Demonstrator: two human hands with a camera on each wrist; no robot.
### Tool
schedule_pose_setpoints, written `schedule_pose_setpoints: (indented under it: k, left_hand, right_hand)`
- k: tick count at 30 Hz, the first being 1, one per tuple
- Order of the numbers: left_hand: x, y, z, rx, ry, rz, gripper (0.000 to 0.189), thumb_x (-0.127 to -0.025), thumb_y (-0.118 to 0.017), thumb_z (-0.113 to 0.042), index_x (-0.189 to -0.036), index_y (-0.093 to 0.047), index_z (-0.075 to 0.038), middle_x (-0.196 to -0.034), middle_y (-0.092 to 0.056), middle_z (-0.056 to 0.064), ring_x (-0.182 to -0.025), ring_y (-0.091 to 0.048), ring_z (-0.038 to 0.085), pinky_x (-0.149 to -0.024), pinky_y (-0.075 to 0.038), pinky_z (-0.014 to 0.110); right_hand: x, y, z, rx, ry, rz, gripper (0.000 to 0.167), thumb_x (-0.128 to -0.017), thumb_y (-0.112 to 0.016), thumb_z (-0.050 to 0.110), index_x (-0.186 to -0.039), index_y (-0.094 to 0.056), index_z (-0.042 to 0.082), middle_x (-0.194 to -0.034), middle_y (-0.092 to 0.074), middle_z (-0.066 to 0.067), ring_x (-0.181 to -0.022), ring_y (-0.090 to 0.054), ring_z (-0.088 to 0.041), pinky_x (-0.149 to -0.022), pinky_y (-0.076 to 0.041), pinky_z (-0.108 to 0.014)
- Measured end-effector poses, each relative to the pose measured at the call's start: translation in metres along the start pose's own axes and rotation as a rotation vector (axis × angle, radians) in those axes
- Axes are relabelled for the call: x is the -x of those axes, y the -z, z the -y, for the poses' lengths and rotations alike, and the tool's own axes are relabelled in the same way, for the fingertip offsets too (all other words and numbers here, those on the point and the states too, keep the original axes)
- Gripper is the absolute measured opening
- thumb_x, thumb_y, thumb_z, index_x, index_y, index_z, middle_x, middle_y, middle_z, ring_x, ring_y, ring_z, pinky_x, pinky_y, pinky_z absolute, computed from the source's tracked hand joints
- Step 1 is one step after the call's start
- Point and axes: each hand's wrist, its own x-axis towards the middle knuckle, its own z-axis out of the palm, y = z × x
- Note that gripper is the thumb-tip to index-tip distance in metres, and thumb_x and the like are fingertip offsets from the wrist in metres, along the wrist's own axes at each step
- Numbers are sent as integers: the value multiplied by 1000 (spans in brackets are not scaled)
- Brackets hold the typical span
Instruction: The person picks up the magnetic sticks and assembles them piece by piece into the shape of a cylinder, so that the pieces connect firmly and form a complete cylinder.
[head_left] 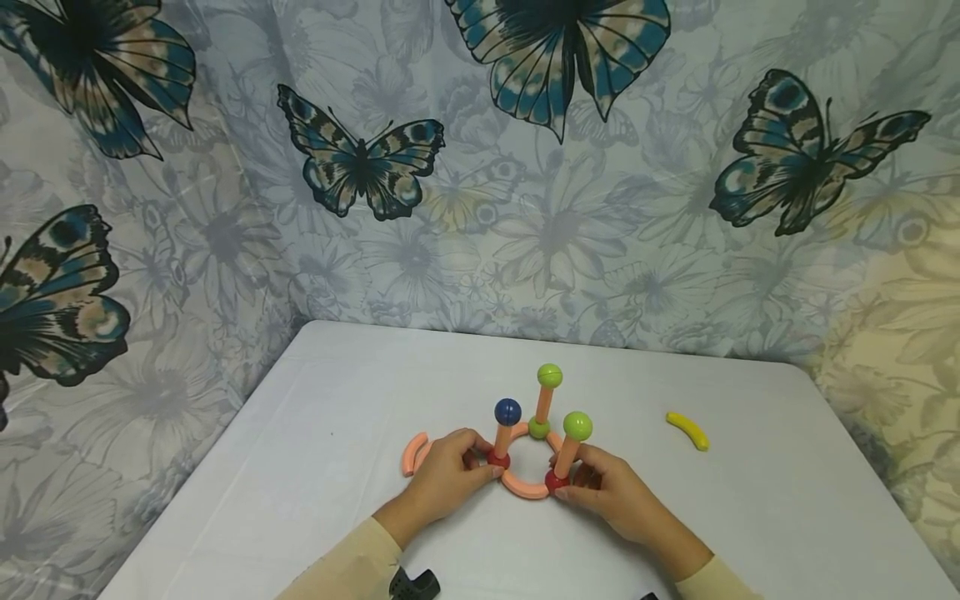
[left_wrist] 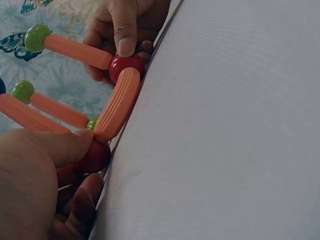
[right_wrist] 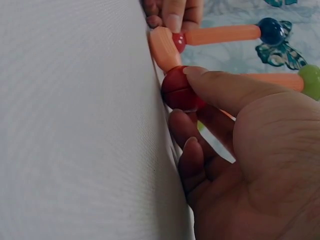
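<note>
A ring of curved orange sticks (head_left: 525, 490) joined by balls lies on the white table. Three straight orange sticks rise from its balls, one topped by a blue ball (head_left: 507, 412), the others by a far green ball (head_left: 550, 376) and a near green ball (head_left: 577, 426). My left hand (head_left: 448, 475) pinches the ring's left red ball (left_wrist: 97, 157) between thumb and fingers. On the other side, my right hand (head_left: 611, 500) grips the right red ball (right_wrist: 180, 87), thumb on top in the right wrist view. A lower green ball (head_left: 538, 428) forms the ring's far joint.
Loose curved orange pieces (head_left: 412, 455) lie left of the ring, partly behind my left hand. A yellow curved piece (head_left: 688, 431) rests farther right on the table (head_left: 360, 392). Butterfly-printed cloth (head_left: 480, 250) stands behind the table's back edge.
</note>
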Motion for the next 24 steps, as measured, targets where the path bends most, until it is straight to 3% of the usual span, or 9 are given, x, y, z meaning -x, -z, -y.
schedule_pose_setpoints:
  k: [7,13,15,18,22,24]
  left_hand:
    - [0,9,-5,14,53,26,22,-97,-87,-28,-110,-76,-14,-94,-66,-6,-77,-62,9,-65,-52,28]
    - [-7,45,-8,28,96,-13,27,-103,-80,-31,-119,-76,-9,-104,-71,-3,-74,-65,14,-59,-55,32]
    - [-9,60,-4,10,143,-40,28,-105,-78,-30,-122,-76,-9,-103,-71,-2,-73,-65,16,-58,-55,35]
    - [-10,82,5,-54,256,-51,29,-105,-78,-28,-127,-75,-9,-103,-71,-1,-80,-66,17,-68,-57,40]
    - [-7,104,19,-155,387,27,32,-101,-82,-29,-126,-75,-10,-107,-69,-1,-97,-64,18,-86,-54,45]
    - [-5,110,24,-164,413,81,31,-99,-84,-29,-122,-75,-10,-105,-67,0,-97,-62,20,-87,-53,45]
  right_hand:
    - [1,-2,-2,-10,26,-3,31,-94,-88,12,-122,-75,13,-106,-72,2,-82,-61,-18,-69,-53,-30]
    - [1,-2,-1,-9,16,5,31,-95,-88,12,-123,-75,13,-105,-71,3,-83,-60,-18,-69,-53,-29]
    - [1,-1,0,-10,7,7,30,-95,-88,12,-123,-75,12,-105,-71,2,-83,-60,-18,-70,-53,-29]
    - [1,0,1,-12,4,12,30,-95,-88,12,-122,-74,12,-106,-70,2,-83,-60,-18,-70,-53,-29]
    - [1,0,1,-14,6,14,29,-95,-87,11,-121,-74,14,-107,-71,2,-83,-61,-18,-70,-53,-29]
    - [1,0,1,-11,6,14,29,-95,-87,12,-121,-74,14,-106,-70,2,-83,-60,-18,-70,-53,-29]
